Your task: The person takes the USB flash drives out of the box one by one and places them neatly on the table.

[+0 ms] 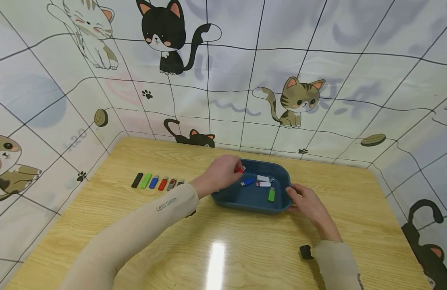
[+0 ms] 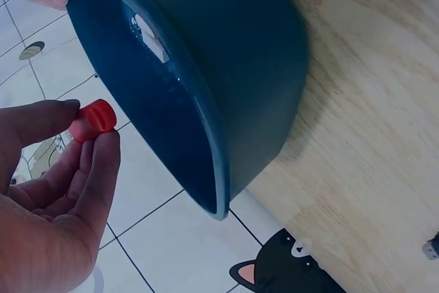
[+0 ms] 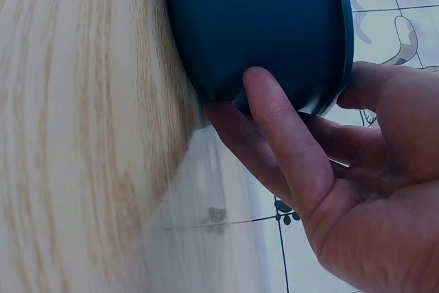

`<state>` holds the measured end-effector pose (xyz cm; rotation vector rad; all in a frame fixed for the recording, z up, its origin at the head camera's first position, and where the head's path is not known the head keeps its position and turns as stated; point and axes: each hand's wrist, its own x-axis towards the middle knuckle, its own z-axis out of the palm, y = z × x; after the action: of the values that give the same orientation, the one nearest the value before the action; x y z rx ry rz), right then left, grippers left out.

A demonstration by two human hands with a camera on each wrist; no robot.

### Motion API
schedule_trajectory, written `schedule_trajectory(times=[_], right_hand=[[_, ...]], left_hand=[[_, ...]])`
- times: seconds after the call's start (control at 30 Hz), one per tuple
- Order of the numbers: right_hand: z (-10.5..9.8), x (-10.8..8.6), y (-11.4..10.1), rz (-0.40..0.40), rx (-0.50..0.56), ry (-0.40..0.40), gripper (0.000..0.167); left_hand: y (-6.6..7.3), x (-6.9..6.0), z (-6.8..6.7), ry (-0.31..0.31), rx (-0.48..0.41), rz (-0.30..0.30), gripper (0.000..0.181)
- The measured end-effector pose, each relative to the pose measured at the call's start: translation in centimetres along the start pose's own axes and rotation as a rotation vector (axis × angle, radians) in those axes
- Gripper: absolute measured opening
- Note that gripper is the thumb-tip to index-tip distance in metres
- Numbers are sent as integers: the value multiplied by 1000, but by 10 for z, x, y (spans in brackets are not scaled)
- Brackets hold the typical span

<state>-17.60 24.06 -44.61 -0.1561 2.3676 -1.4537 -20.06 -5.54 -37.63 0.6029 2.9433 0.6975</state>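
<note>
A red USB stick [image 1: 240, 169] [image 2: 94, 120] is pinched between the thumb and fingers of my left hand [image 1: 223, 171] [image 2: 62, 190], above the left part of the blue tray [image 1: 245, 201] [image 2: 247, 66] [image 3: 260, 25]. My right hand [image 1: 310, 203] [image 3: 343, 162] grips the tray's right end, thumb at the rim and fingers against the outer wall and underside. Inside the tray lie a blue stick [image 1: 248, 182], a green stick [image 1: 271, 195], a white stick [image 1: 263, 178] and a red-and-white one [image 1: 263, 184].
On the wooden table [image 1: 223, 241], left of the tray, several USB sticks stand in a row, among them black [image 1: 137, 180], green [image 1: 145, 181], blue [image 1: 154, 182] and red [image 1: 163, 183] ones. A black object [image 1: 306, 252] lies beside the right sleeve. Cat-patterned cloth surrounds the table.
</note>
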Motion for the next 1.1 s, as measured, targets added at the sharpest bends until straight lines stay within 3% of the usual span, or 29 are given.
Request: schedule_trajectory(times=[0.27,0.73,1.1], right_hand=[[-1,-1,-1,-3,-12,-9,61],[-2,-1,2,7,-23,1,60],[-1,-1,0,1,1,-8,62]], left_hand=[[-10,-17,-7,34,-89,-45,14],[-28,-44,-15,104,-143,-79,14],[-51,-75,-28,165,-196,-174,16]])
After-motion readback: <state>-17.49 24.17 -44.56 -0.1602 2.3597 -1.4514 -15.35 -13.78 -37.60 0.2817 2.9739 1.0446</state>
